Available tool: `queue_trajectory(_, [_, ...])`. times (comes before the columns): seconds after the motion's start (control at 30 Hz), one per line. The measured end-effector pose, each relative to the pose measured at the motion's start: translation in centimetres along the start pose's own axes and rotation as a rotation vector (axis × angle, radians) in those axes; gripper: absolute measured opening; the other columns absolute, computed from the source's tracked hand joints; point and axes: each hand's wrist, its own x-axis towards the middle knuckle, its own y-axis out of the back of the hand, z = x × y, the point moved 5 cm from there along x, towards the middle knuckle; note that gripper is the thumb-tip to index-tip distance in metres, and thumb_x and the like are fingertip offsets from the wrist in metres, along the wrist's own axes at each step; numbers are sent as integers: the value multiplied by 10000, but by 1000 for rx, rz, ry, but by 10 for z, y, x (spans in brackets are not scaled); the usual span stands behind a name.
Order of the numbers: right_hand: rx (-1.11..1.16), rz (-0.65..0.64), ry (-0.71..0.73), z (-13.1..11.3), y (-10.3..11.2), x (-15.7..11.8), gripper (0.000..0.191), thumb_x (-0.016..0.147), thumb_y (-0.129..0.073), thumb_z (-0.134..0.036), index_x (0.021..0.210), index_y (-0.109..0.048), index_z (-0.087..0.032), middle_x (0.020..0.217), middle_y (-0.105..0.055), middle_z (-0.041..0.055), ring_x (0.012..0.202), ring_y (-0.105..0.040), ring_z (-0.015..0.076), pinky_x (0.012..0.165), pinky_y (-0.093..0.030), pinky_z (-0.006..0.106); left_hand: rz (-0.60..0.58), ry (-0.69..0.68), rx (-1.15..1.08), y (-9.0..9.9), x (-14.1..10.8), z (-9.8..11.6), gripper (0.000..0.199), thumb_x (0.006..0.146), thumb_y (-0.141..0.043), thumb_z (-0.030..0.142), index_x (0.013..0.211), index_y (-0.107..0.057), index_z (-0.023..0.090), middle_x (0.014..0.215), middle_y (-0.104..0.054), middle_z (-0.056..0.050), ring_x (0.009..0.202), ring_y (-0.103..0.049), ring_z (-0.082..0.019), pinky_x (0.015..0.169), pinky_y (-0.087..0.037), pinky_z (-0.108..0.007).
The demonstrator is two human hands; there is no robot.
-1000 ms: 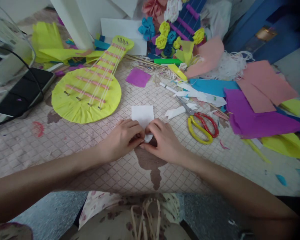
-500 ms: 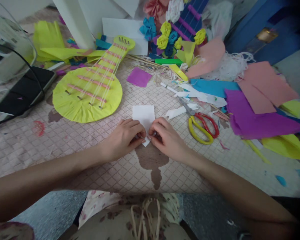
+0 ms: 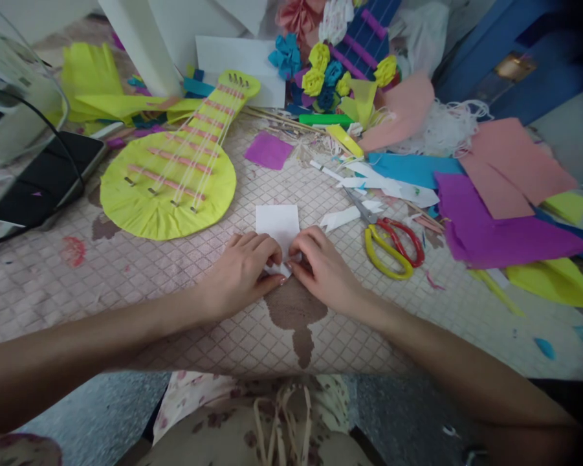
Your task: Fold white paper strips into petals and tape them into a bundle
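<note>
A small white sheet of paper (image 3: 277, 221) lies on the patterned tabletop in front of me, its near end being folded between my fingers. My left hand (image 3: 247, 264) is closed, pinching that near end from the left. From the other side my right hand (image 3: 323, 264) pinches the same end, fingertips close to those of the left. The folded part is mostly hidden by my fingers. Scissors (image 3: 388, 243) with one yellow and one red handle rest to the right of my right hand, beside white paper scraps (image 3: 347, 215).
A yellow paper-covered toy lute (image 3: 169, 207) with strings lies at left. Beyond it is a purple paper square (image 3: 268, 151). Coloured paper sheets (image 3: 505, 226), white string (image 3: 446, 126) and paper flowers (image 3: 320, 68) crowd the right and back. A black phone (image 3: 48, 175) sits far left.
My left thumb has shifted right, across the paper's near end, and the pointed tip is now more covered. My right hand stays in almost the same place.
</note>
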Motion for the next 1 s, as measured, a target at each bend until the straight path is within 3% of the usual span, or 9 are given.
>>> queue_trajectory(0.33, [96,43,24,6,7,0,140,867,-408,-72,888,-441,-207,931,-449,42,887,-480,163,765,-440,311,-44,-43,-28,0,0,4,63,870,-525,218,858,-584,201,909,-569,-21,904,-500,-200,797,-309,-356])
queue_trajectory(0.63, [88,61,53,12,6,-2,137,832,-526,-109,920,-472,-199,938,-457,47,819,-490,156,688,-445,292,-76,-9,-40,0,4,1,108,826,-584,285,855,-581,182,893,-588,-26,913,-516,-207,781,-314,-342])
queue_trajectory(0.77, [124,151,213,2,15,-8,86,847,-522,-116,872,-525,-199,919,-517,49,861,-518,161,725,-460,301,-82,-10,-56,0,4,0,139,809,-606,288,887,-566,180,895,-594,-24,892,-528,-199,780,-331,-339])
queue_trajectory(0.9, [102,37,453,-13,12,-17,89,864,-532,-142,917,-592,-182,902,-598,56,853,-523,165,791,-467,341,-76,-29,-43,0,6,-3,118,790,-610,259,853,-555,175,870,-601,-22,855,-527,-195,761,-336,-337])
queue_trajectory(1.0, [77,-28,444,-12,7,-20,177,882,-489,-137,1003,-615,-167,947,-617,74,897,-524,173,806,-476,356,-118,-64,-79,3,7,-4,74,803,-587,213,859,-559,172,891,-606,-21,872,-532,-188,765,-343,-332])
